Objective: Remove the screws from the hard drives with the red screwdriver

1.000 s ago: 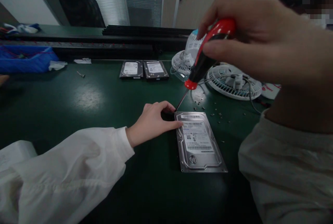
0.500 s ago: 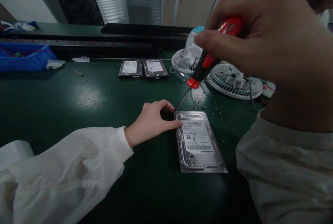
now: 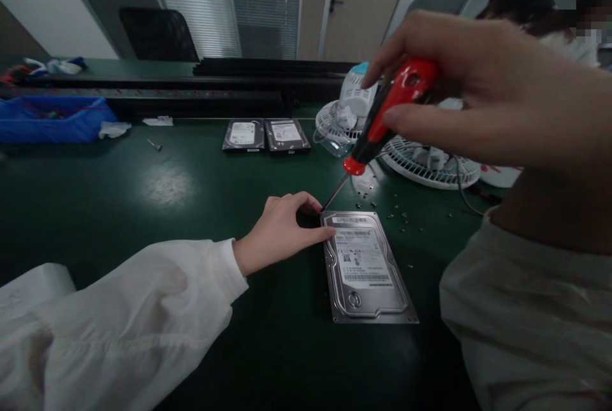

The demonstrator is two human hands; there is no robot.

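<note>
Broadly, a dark green worktop [image 3: 268, 353] fills the view. Towards its back lie a bright blue plastic bin [image 3: 52, 130] at left and round white plastic fan grilles [image 3: 408, 170] at right, with two flat, dark hard drives [image 3: 243, 136] side by side between them. Nearer, just right of centre, a silver rectangular metal hard drive [image 3: 368, 267] lies flat, its white label facing up. It looks rigid, fairly dense and smooth enough to slide, probably sensitive to knocks; its long side edges seem the best hold. The left hand [image 3: 287, 226] is half curled, thumb on the drive's upper left, fingertips bent down at the far left corner; whether they grip the edge or steady the tool's tip, I cannot tell. The right hand [image 3: 482, 92] pinches the handle of a tilted red-and-black screwdriver [image 3: 377, 130], its tip at that corner. Small metal screws [image 3: 404, 215] lie scattered beyond and right of the drive.
</note>
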